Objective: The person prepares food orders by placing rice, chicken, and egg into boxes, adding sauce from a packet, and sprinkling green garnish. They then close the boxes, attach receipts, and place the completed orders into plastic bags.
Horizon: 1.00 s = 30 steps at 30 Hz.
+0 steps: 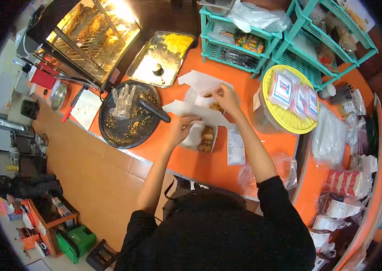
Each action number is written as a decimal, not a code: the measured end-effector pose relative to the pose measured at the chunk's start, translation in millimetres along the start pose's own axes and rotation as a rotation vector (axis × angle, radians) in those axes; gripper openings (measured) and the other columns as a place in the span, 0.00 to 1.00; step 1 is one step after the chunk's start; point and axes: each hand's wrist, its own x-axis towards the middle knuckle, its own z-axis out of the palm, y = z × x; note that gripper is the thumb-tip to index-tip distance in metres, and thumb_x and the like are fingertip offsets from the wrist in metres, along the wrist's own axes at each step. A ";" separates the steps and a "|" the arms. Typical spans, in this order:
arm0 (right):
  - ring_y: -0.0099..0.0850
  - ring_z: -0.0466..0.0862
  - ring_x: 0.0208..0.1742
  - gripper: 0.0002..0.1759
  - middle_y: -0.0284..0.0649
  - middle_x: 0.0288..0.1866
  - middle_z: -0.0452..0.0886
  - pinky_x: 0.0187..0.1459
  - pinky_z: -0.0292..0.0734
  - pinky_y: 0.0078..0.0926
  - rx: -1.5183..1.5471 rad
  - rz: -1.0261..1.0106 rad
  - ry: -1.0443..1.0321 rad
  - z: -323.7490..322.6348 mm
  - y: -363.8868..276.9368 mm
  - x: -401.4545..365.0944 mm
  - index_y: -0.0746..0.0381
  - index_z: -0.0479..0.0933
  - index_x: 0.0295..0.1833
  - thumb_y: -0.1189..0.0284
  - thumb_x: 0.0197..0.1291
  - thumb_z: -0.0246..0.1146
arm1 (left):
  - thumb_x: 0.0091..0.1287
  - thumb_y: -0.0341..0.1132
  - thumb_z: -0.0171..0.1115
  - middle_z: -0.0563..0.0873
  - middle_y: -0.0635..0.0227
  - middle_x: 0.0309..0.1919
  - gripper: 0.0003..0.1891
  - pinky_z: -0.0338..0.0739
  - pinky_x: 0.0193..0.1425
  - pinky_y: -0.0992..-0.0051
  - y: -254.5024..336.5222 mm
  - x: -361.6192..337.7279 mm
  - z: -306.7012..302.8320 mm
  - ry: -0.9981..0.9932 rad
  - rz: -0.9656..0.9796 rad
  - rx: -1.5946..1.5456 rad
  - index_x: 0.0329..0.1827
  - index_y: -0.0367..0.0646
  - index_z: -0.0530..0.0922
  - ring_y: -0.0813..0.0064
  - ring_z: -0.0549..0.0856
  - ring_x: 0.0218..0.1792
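Two white paper food boxes stand side by side on the orange counter, lids raised. In the near box point(217, 134) lie browned fried chunks point(206, 138) beside a white wrapped lump point(194, 135). The far box point(191, 96) holds some fried food point(216, 106), mostly covered by flaps and fingers. My left hand point(182, 128) is closed at the near box's left side, its fingertips partly behind the raised lid point(197, 111). With pinched fingers, my right hand point(228, 97) holds the far box's edge by its lid point(202, 82). A printed receipt point(235, 147) lies right of the near box.
Left is a black stone mortar point(127, 126) with crumbs, a pestle point(154, 108) and a plastic glove point(123, 103). Behind are a metal tray point(150, 67) and a heated display case point(93, 38). A yellow-lidded tub point(285, 113) and green racks point(240, 43) stand right.
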 end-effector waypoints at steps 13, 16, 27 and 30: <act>0.32 0.85 0.28 0.12 0.44 0.27 0.84 0.32 0.77 0.27 -0.025 0.340 -0.141 -61.3 -76.4 -35.7 0.64 0.81 0.39 0.67 0.62 0.59 | 0.60 0.29 0.62 0.86 0.65 0.36 0.07 0.78 0.41 0.70 32.2 -16.0 -28.8 0.244 -0.050 0.124 0.40 0.41 0.83 0.66 0.86 0.37; 0.33 0.86 0.31 0.10 0.45 0.28 0.84 0.33 0.78 0.29 -0.055 0.280 -0.241 -21.3 -101.5 9.0 0.64 0.81 0.40 0.69 0.58 0.60 | 0.64 0.24 0.59 0.83 0.65 0.27 0.04 0.73 0.29 0.79 23.6 0.4 -82.5 0.542 -0.155 0.064 0.36 0.38 0.83 0.78 0.81 0.25; 0.51 0.84 0.36 0.37 0.56 0.40 0.81 0.34 0.80 0.46 -0.810 -0.180 -0.245 294.6 -8.1 167.5 0.47 0.63 0.70 0.74 0.51 0.62 | 0.64 0.26 0.60 0.82 0.63 0.28 0.04 0.74 0.31 0.76 -59.2 44.9 -179.9 0.408 -0.076 0.035 0.36 0.39 0.83 0.74 0.81 0.26; 0.51 0.84 0.33 0.38 0.56 0.34 0.81 0.32 0.80 0.44 -0.820 -0.064 -0.274 313.6 -6.9 170.8 0.49 0.61 0.69 0.77 0.50 0.62 | 0.64 0.26 0.60 0.83 0.64 0.29 0.05 0.75 0.34 0.76 -83.6 48.6 -214.0 0.346 -0.143 -0.008 0.37 0.39 0.84 0.74 0.83 0.29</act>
